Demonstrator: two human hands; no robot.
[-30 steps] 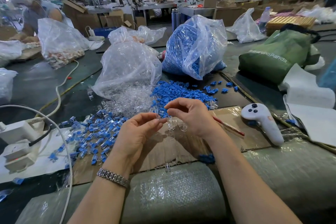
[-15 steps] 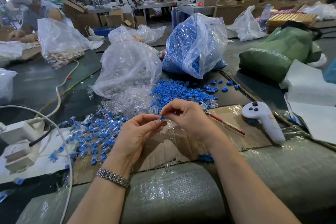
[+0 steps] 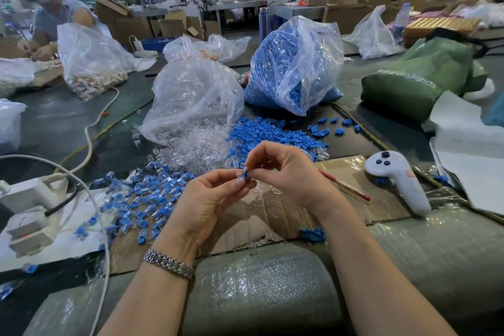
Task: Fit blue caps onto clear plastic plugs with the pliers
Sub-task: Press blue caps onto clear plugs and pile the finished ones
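My left hand (image 3: pixel 207 199) pinches a clear plug (image 3: pixel 240 175) at its fingertips. My right hand (image 3: pixel 283 172) pinches a small blue cap (image 3: pixel 245 173) against that plug, above the cardboard sheet (image 3: pixel 272 215). The red-handled pliers (image 3: pixel 346 187) stick out from under my right hand; whether that hand holds them I cannot tell. Loose blue caps (image 3: pixel 267 135) and clear plugs (image 3: pixel 199 144) lie heaped just behind my hands. Assembled capped plugs (image 3: pixel 136 199) are spread to the left.
A clear bag of plugs (image 3: pixel 193 95) and a bag of blue caps (image 3: pixel 294 63) stand behind the heaps. A white controller (image 3: pixel 398 180) lies right, a green bag (image 3: pixel 420 73) beyond it. Power adapters and cables (image 3: pixel 30 210) sit left. Another person (image 3: pixel 46 8) works far left.
My hands have drawn closer together and lifted slightly. The blue cap, not visible between the fingertips a second ago, now sits against the clear plug.
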